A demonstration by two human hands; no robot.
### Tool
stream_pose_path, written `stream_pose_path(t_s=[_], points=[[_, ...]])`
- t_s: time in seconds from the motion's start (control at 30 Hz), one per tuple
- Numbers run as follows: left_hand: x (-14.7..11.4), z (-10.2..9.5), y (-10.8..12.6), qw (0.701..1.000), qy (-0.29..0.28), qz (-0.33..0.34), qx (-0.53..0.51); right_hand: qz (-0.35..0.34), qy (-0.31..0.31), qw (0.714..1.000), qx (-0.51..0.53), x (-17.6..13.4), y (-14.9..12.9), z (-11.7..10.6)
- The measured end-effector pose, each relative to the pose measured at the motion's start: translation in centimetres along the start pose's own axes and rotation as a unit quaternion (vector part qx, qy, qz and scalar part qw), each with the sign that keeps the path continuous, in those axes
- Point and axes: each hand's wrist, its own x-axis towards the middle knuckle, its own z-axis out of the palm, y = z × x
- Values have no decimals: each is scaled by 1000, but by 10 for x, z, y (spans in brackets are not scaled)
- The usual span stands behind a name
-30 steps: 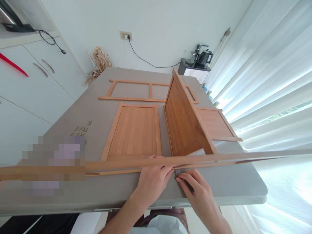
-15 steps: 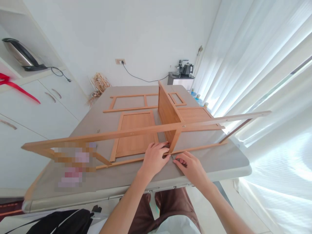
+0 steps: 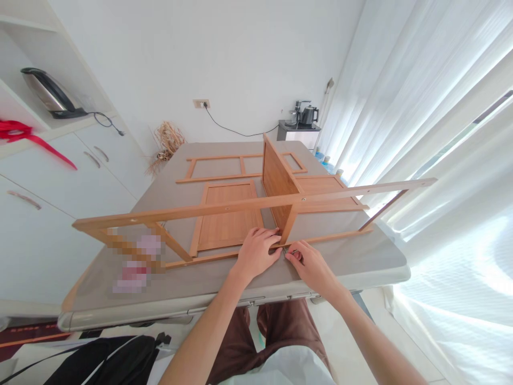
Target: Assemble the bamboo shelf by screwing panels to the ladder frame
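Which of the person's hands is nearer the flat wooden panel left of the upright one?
Left: the left hand is by the near right corner of the flat panel; the right hand, farther right, beyond the upright panel.

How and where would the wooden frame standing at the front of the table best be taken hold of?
Probably by its top rail, from above, one hand either side of the upright panel. The rail is slim and raised off the table, while the left hand and right hand are down by the lower rail.
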Motion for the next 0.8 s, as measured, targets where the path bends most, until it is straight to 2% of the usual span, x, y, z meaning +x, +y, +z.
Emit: stream_pose_path(t_s=[0.17,0.33,0.8], points=[[-1,-1,1,1000,8,-1,-4,-8,15,1000,15,-2,1,5],[-2,0,2,1000,16,-2,-3,8,5,999,45,-1,1,1],[-3,-1,4,999,30,-9,13,1,-1,1000,18,-6,5,0]])
